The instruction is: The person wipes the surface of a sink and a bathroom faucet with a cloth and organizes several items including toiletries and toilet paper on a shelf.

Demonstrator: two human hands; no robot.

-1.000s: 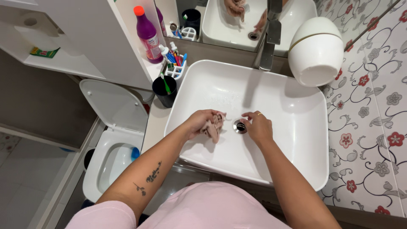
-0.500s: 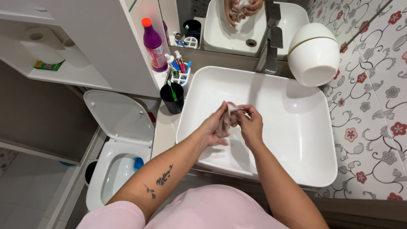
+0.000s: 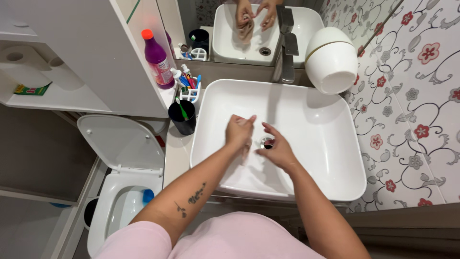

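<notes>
Right below the person sits a big white sink [image 3: 326, 144], shaped like a box with round corners. Its bowl has lots of open room on the far right side and near the back edge. Next to it on the left is a toilet [image 3: 120, 192] with its lid up. A white round pot [image 3: 330, 60] stands by the sink's back right corner, near the flowery wall tiles. The tap [image 3: 286, 52] stands at the back edge, in the middle. A black cup [image 3: 182, 117] sits just beside the sink's left edge, and a purple bottle [image 3: 155, 57] stands behind it. Both hands are over the middle of the bowl. The left hand [image 3: 238, 132] is curled shut around a small pale cloth [image 3: 245, 149]; only a little bit of it peeks out under the fist. The right hand [image 3: 274, 148] is partly open, with its fingertips pinching at the drain plug [image 3: 266, 142] in the bottom of the sink. The two hands are almost touching.
</notes>
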